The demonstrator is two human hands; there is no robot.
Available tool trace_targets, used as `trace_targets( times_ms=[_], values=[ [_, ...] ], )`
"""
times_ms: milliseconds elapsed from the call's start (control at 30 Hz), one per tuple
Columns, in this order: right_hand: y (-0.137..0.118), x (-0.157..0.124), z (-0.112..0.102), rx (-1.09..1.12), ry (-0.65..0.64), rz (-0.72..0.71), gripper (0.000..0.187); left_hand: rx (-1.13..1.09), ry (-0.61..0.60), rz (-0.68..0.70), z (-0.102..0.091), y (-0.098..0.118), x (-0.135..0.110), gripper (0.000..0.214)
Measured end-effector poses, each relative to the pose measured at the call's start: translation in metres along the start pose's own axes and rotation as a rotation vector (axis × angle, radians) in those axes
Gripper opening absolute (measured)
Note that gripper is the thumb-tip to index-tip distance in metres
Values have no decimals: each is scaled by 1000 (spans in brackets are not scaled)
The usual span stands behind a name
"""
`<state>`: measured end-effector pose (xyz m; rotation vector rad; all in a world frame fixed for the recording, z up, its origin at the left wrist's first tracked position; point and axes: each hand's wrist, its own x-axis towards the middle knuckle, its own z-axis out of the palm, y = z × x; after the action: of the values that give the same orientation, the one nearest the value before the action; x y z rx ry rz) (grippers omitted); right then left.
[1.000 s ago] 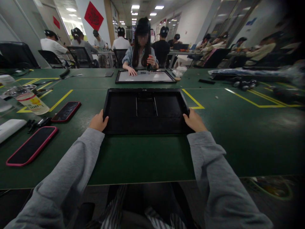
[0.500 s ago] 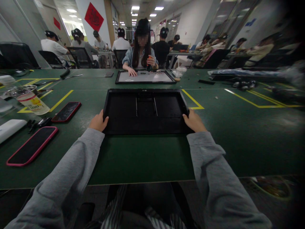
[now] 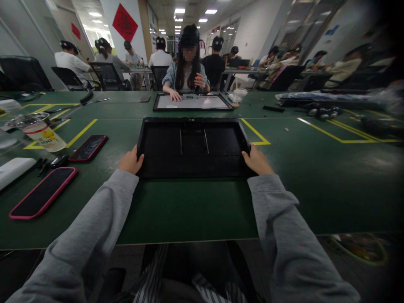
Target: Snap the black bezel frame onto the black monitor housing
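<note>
A black monitor back panel (image 3: 192,147) lies flat on the green table (image 3: 189,210) in front of me. My left hand (image 3: 130,161) grips its near left corner, thumb on top of the rim. My right hand (image 3: 257,160) grips the near right corner the same way. Both arms wear grey sleeves. The fingers under the edges are hidden.
Left of the panel lie a red-cased phone (image 3: 88,147), a pink-cased phone (image 3: 42,192), a white box (image 3: 12,170) and a plastic cup (image 3: 42,135). Across the table a person works on a light monitor panel (image 3: 192,102). Yellow tape lines (image 3: 255,132) mark the table. Dark tools (image 3: 325,111) lie far right.
</note>
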<state>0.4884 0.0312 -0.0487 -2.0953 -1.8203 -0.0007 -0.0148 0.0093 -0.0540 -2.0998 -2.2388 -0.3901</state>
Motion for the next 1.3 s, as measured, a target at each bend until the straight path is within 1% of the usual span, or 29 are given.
trace_targets(
  times_ms=[533,1300],
  values=[
    [2,1,2,20,14,-11,51,-3,1,4,-1,1,0,68],
    [2,0,1,25,8,-24,56,-2,-7,10,-2,1,0,68]
  ],
)
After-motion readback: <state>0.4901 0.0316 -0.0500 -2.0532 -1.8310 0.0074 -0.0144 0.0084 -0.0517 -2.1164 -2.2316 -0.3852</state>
